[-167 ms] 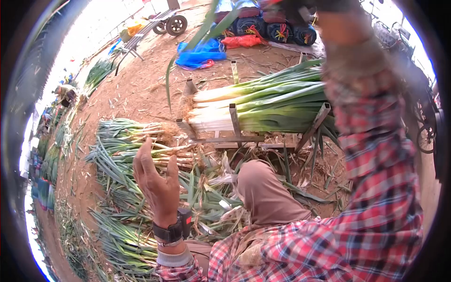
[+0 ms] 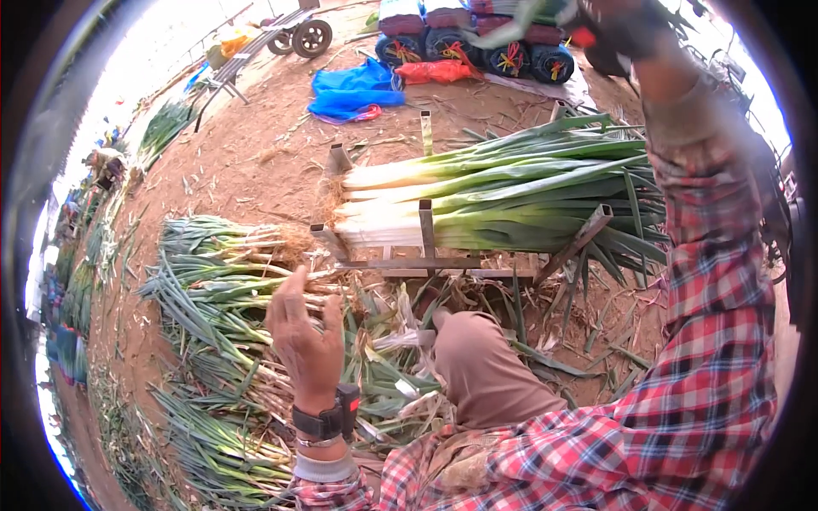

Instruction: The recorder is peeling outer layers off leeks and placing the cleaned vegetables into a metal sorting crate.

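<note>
My left hand (image 2: pixel 305 345) is raised with its fingers extended and thumb apart, holding nothing. It is above the root ends of bundled green onions (image 2: pixel 226 260) on the ground. My right hand (image 2: pixel 610 8) is at the top edge, partly cut off and blurred, so its fingers are hidden. Beside its dark wristband (image 2: pixel 630 36) is a blurred green leaf (image 2: pixel 514 27); whether the hand holds it cannot be made out. Between my arms, a thick bundle of large green onions (image 2: pixel 494 192) lies in a metal frame (image 2: pixel 428 230), white root ends to the left, leaves to the right.
Loose leaves and trimmings (image 2: pixel 396 375) lie around my knee (image 2: pixel 481 366). More green onions (image 2: pixel 226 443) lie at the lower left. Beyond the frame are a blue plastic sheet (image 2: pixel 356 89), a red bag (image 2: pixel 436 71) and stacked dark rolls (image 2: pixel 509 58). A wheeled cart (image 2: pixel 311 38) stands far left.
My right arm has swung to the right, uncovering more of the leaf ends in the frame. The long leaf that hung at the top has moved right. My left hand has shifted slightly right and down.
</note>
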Demonstrator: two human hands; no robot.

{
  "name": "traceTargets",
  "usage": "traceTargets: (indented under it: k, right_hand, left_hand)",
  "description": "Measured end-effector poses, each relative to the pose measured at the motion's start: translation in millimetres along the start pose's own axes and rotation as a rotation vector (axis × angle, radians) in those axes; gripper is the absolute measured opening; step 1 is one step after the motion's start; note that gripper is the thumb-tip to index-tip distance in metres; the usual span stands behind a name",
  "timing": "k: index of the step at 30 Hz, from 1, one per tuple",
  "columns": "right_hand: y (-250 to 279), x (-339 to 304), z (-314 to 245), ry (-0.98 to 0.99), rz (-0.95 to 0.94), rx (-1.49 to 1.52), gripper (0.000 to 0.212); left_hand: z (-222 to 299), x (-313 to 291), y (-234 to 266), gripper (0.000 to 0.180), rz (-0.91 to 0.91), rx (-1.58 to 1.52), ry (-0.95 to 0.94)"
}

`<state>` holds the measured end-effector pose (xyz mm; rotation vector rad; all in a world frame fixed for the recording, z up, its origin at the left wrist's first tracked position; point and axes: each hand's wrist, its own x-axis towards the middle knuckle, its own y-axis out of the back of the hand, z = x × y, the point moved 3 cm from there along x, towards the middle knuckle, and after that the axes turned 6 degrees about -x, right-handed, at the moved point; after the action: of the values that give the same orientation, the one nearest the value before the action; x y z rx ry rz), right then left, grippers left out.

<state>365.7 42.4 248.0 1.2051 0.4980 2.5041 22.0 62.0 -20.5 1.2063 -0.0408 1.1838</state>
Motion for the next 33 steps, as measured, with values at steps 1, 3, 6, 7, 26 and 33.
traceTargets:
  k: [1,3,6,7,26,33]
  right_hand:
    - [-45,-33,5,-0.216,-0.211,0.026,0.017]
    - [-113,-107,-10,-0.279,-0.377,0.053,0.029]
    - [-196,-225,-35,-0.345,-0.664,0.178,0.045]
    - [-215,-245,-56,-0.431,-0.84,0.236,0.046]
    - [-288,-306,-125,-0.713,-1.337,0.325,0.038]
    - [-299,-286,-134,-0.714,-1.301,0.46,0.042]
  left_hand:
    - [-12,3,-22,0.048,-0.007,0.002,0.006]
    - [-28,-9,-42,0.044,-0.07,-0.002,0.033]
    - [-54,-22,-75,0.044,-0.164,-0.024,0.087]
    - [-65,-26,-87,0.048,-0.231,-0.033,0.129]
    - [-123,65,-254,0.043,-0.322,-0.182,0.038]
    - [-151,129,-309,0.057,-0.402,-0.086,-0.015]
